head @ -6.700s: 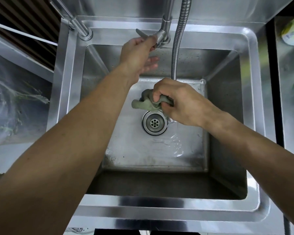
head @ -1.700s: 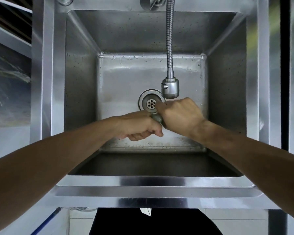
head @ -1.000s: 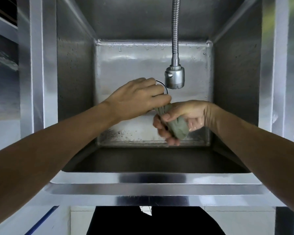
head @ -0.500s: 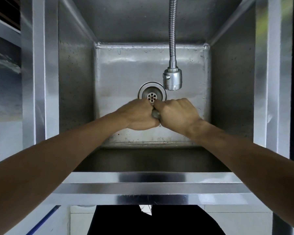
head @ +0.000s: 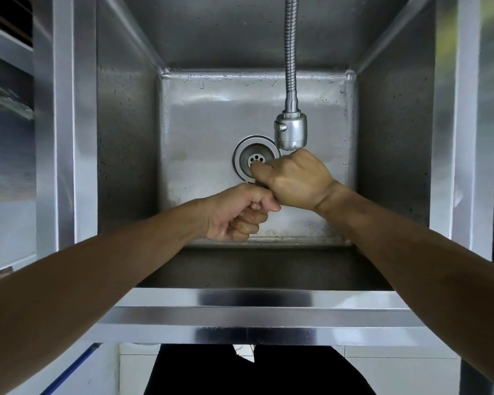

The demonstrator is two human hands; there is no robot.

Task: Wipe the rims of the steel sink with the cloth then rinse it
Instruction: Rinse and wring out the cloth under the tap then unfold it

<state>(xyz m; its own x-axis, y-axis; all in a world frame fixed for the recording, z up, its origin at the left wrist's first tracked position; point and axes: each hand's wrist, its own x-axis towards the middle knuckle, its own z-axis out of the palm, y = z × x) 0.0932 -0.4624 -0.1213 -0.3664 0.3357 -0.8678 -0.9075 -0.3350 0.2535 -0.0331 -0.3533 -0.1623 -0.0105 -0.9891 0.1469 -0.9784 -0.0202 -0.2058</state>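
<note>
Both my fists are closed on the grey-green cloth [head: 259,183] low inside the steel sink [head: 257,302]. Only a thin strip of the cloth shows between them. My left hand [head: 240,213] grips its near end, turned palm up. My right hand [head: 294,179] grips the far end, knuckles up, just below the spray head [head: 291,132] and partly over the drain [head: 254,161]. The two fists touch. No water runs from the spray head.
The flexible metal hose [head: 291,47] hangs down the middle of the basin. Droplets dot the basin's back edge. The sink's side rims [head: 66,124] run along left and right. A dark gap below the front rim shows my legs.
Half a second ago the fists sat side by side, knuckles up. Now the left has rolled palm up and dropped toward me, while the right has shifted up toward the drain, twisting the cloth.
</note>
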